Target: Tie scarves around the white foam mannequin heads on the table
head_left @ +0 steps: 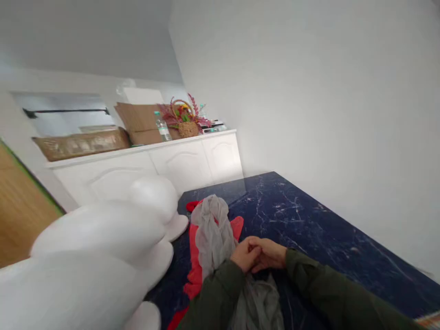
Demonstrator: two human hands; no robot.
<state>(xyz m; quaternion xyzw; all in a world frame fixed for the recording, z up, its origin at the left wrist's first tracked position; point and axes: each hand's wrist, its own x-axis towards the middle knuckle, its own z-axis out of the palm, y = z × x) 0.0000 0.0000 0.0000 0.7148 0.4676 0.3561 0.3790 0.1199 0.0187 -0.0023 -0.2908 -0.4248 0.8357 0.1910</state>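
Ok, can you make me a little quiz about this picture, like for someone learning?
1. True or false: the left hand and right hand are touching each other.
2. What colour is the cloth lying just beyond the hands? A) grey B) yellow C) blue
3. Fill in: the red cloth lies on a dark blue ____ table.

Key: 1. true, they are clasped together above the cloths. 2. A, grey, draped over the red one. 3. marble-patterned, with white veins.
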